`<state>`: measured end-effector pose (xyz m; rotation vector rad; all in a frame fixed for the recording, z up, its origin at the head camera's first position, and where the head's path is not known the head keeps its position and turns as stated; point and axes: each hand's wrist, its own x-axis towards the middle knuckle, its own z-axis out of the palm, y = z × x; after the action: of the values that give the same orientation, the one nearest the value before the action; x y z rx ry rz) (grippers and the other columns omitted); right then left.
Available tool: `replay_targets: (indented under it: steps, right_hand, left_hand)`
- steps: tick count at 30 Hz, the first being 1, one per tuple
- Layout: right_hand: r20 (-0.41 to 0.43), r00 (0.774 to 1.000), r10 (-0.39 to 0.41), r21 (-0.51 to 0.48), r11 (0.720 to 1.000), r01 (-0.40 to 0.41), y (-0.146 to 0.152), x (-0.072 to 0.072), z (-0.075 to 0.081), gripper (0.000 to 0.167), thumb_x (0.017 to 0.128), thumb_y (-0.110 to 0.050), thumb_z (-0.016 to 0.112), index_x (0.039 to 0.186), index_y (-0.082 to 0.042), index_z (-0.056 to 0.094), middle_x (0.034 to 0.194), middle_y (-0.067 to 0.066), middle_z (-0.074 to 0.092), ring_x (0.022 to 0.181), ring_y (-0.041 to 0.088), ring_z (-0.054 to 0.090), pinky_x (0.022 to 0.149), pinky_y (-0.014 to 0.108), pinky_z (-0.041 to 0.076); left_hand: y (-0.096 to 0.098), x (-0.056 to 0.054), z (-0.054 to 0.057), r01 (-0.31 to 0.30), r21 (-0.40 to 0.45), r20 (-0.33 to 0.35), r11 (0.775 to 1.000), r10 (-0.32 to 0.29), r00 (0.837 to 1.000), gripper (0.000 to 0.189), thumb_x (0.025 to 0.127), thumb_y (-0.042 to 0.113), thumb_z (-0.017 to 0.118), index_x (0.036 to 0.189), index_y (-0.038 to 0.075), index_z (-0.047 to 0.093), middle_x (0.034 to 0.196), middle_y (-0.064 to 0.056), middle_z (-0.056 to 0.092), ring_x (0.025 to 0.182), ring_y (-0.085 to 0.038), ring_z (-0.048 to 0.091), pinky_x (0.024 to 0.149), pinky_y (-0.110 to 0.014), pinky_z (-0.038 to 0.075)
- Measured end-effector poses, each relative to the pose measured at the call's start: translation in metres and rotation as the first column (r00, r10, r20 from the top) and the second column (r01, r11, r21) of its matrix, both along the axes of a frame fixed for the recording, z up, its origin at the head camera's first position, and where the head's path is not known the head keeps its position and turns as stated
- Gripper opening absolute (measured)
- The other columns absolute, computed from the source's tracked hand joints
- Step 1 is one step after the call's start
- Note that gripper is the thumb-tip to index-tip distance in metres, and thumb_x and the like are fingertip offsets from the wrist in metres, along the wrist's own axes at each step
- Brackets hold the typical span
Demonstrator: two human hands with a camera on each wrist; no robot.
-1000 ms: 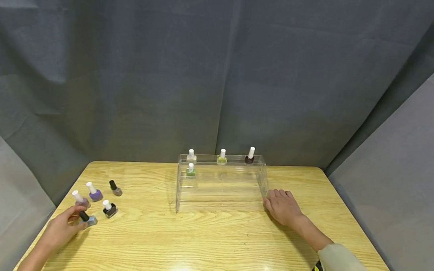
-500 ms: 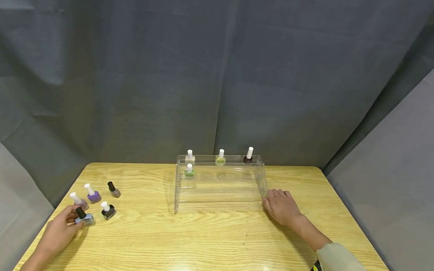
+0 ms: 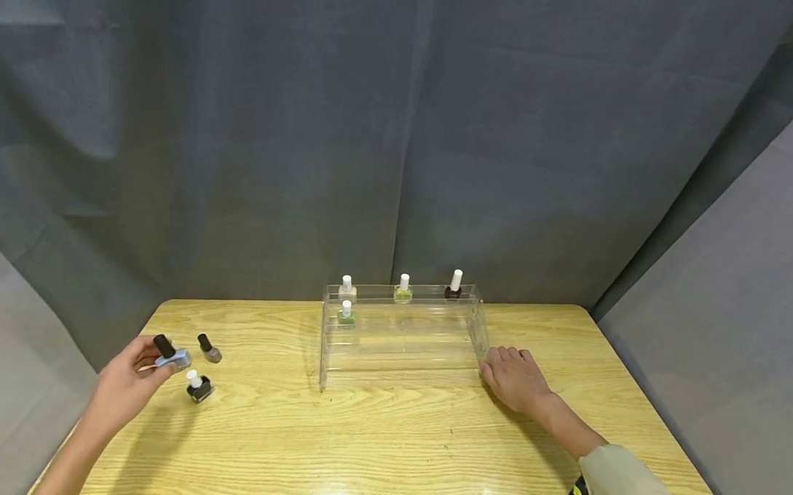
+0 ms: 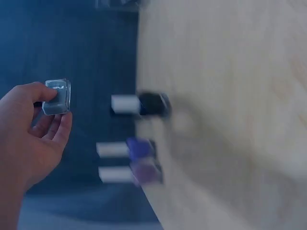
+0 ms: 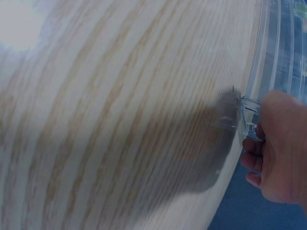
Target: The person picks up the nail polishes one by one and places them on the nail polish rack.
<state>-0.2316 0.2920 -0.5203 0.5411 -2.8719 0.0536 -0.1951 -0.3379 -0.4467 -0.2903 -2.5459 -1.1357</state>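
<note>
My left hand (image 3: 126,381) pinches a light blue nail polish bottle (image 3: 174,359) with a black cap, held up over the table's left side. In the left wrist view, that glassy bottle (image 4: 57,97) sits between thumb and fingers. Below stands a black nail polish with a white cap (image 3: 199,387), beside a greyish one with a black cap (image 3: 210,349). A purple bottle (image 4: 140,149) and a mauve one (image 4: 145,172) show in the left wrist view; the hand hides them from the head camera. My right hand (image 3: 515,378) grips the front right corner of a clear tiered rack (image 3: 406,349), fingers curled.
On the rack's top tier stand a pale bottle (image 3: 348,289), a yellow one (image 3: 403,291) and a dark red one (image 3: 454,288). A green bottle (image 3: 346,316) occupies the tier below, at left. Grey cloth (image 3: 289,171) hangs behind the wooden table (image 3: 325,447).
My left hand has lifted the light blue nail polish off the table and moved it up and slightly right. The right hand stays at the rack's corner.
</note>
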Motion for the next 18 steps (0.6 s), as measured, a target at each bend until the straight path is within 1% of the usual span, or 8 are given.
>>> replay_targets:
  steps: [3,5,7,10,12,14,18]
  right_hand:
    - [-0.013,1.0,0.009,0.0,1.0,-0.009,0.0,0.0,0.0,0.025,0.104,-0.025,0.05,0.085,-0.012,0.042,0.074,-0.001,0.038,0.075,0.027,0.047,0.075,0.049,0.038]
    - [-0.025,1.0,0.013,0.002,1.0,-0.013,0.0,0.0,0.0,0.025,0.104,-0.025,0.05,0.085,-0.012,0.042,0.074,-0.001,0.038,0.074,0.027,0.047,0.074,0.049,0.039]
    - [-0.028,1.0,0.014,0.007,1.0,-0.013,0.0,0.001,0.0,0.025,0.104,-0.024,0.051,0.084,-0.012,0.042,0.073,0.0,0.038,0.074,0.027,0.047,0.073,0.048,0.039]
    - [-0.01,1.0,0.001,0.015,1.0,0.0,-0.001,0.001,0.002,0.026,0.105,-0.025,0.05,0.084,-0.012,0.042,0.073,-0.001,0.038,0.074,0.027,0.047,0.074,0.048,0.038]
    - [0.004,1.0,-0.006,0.019,1.0,0.006,-0.001,0.0,0.002,0.026,0.105,-0.026,0.049,0.085,-0.012,0.042,0.073,-0.001,0.038,0.074,0.027,0.047,0.074,0.048,0.038]
    - [0.01,1.0,-0.007,0.019,1.0,0.007,-0.001,0.001,0.001,0.026,0.106,-0.027,0.047,0.085,-0.012,0.042,0.074,-0.001,0.038,0.075,0.027,0.046,0.075,0.048,0.038]
    - [-0.015,1.0,0.012,0.016,1.0,-0.012,0.0,0.001,-0.001,0.026,0.105,-0.026,0.047,0.084,-0.012,0.041,0.073,-0.001,0.037,0.073,0.026,0.045,0.073,0.047,0.038]
  left_hand:
    - [0.023,-0.006,0.015,0.056,0.021,-0.014,0.998,-0.056,0.998,0.03,0.092,0.001,0.068,0.118,-0.007,0.055,0.107,-0.022,0.063,0.091,0.015,0.051,0.075,-0.005,0.045]
    - [0.04,-0.011,0.024,0.088,0.033,-0.005,0.996,-0.088,0.996,0.029,0.093,0.002,0.067,0.118,-0.006,0.055,0.107,-0.02,0.063,0.091,0.011,0.054,0.075,-0.008,0.047]
    - [0.056,-0.016,0.033,0.126,0.052,0.001,0.991,-0.126,0.992,0.029,0.093,0.002,0.067,0.119,-0.005,0.055,0.106,-0.019,0.064,0.091,0.003,0.059,0.075,-0.011,0.049]
    - [0.08,-0.024,0.043,0.17,0.071,0.003,0.983,-0.171,0.985,0.029,0.093,0.001,0.067,0.119,-0.003,0.055,0.105,-0.016,0.064,0.092,-0.013,0.064,0.077,-0.014,0.05]
    - [0.095,-0.031,0.047,0.202,0.079,-0.004,0.976,-0.202,0.979,0.03,0.092,-0.001,0.066,0.119,-0.002,0.055,0.105,-0.015,0.065,0.094,-0.022,0.065,0.079,-0.016,0.051]
    - [0.11,-0.037,0.05,0.224,0.076,-0.011,0.972,-0.224,0.975,0.032,0.092,-0.003,0.066,0.121,-0.002,0.054,0.106,-0.015,0.065,0.096,-0.028,0.064,0.083,-0.022,0.052]
    - [0.137,-0.051,0.051,0.264,0.081,-0.008,0.961,-0.264,0.964,0.036,0.091,-0.004,0.066,0.125,-0.001,0.052,0.107,-0.016,0.065,0.098,-0.031,0.064,0.086,-0.039,0.055]
